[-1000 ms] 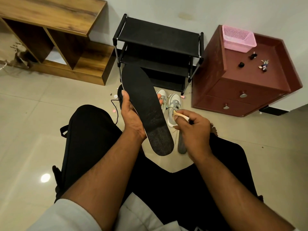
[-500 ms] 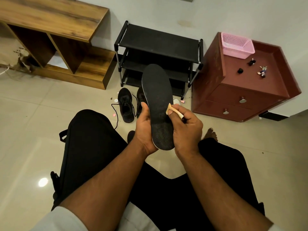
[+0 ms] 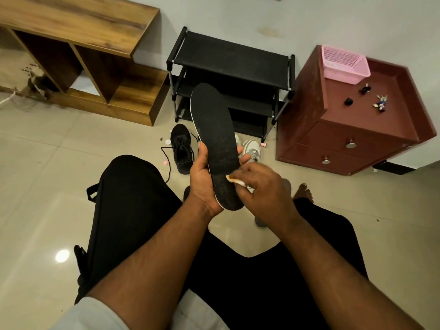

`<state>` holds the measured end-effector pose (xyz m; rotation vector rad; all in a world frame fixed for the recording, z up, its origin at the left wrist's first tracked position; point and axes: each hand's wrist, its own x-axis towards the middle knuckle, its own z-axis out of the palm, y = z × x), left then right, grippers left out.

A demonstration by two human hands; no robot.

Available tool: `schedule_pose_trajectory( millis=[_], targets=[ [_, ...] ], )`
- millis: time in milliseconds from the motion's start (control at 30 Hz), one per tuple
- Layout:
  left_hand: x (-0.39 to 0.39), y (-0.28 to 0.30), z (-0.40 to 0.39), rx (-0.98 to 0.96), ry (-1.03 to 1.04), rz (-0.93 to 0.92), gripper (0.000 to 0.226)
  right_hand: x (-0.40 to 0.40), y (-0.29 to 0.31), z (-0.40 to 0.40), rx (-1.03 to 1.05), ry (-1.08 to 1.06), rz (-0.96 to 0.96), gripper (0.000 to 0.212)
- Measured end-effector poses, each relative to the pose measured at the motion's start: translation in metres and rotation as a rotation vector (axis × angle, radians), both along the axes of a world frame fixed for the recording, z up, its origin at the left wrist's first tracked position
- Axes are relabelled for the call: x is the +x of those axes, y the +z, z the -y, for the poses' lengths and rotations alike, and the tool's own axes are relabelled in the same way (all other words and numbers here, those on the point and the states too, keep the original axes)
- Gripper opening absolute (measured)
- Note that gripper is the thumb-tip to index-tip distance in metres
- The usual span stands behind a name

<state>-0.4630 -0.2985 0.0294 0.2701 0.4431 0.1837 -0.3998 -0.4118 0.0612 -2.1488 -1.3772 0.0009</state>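
A long black insole (image 3: 215,136) with a thin white edge stands up in front of me, toe end pointing away. My left hand (image 3: 202,179) grips its heel half from the left, thumb on the near edge and fingertips showing past the right edge. My right hand (image 3: 262,186) pinches a small pale brush or tool (image 3: 234,181), whose tip touches the lower part of the insole's black face. The rest of the tool is hidden under my fingers.
A black sneaker (image 3: 182,148) with loose laces and a pair of grey-white shoes (image 3: 253,148) lie on the tiled floor beyond my knees. Behind them stands a black shoe rack (image 3: 228,58). To its right is a maroon drawer cabinet (image 3: 352,136) carrying a pink basket (image 3: 345,64); a wooden shelf unit (image 3: 78,27) stands left.
My right hand has moved down and onto the insole's lower face with the tool. The insole has swung from leaning left to nearly straight ahead.
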Motion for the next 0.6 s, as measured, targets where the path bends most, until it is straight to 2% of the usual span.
schedule_pose_trajectory(
  millis=[67, 167, 300, 400, 600],
  targets=[
    [0.003, 0.0, -0.001, -0.006, 0.029, -0.011, 0.091, -0.008, -0.001, 0.009, -0.035, 0.015, 0.027, 0.019],
    [0.006, -0.002, -0.004, -0.022, 0.071, -0.034, 0.083, -0.013, -0.002, 0.018, -0.071, 0.027, -0.006, 0.021],
    [0.003, 0.001, 0.001, 0.021, -0.025, -0.044, 0.083, 0.004, 0.003, 0.002, -0.107, 0.018, 0.103, 0.019],
    [0.002, 0.003, 0.004, 0.083, -0.024, -0.034, 0.078, 0.021, 0.009, -0.016, -0.156, 0.028, 0.137, 0.017],
    [0.001, 0.0, -0.003, -0.002, 0.008, -0.002, 0.077, 0.002, 0.008, 0.004, -0.147, 0.051, 0.14, 0.019]
  ],
)
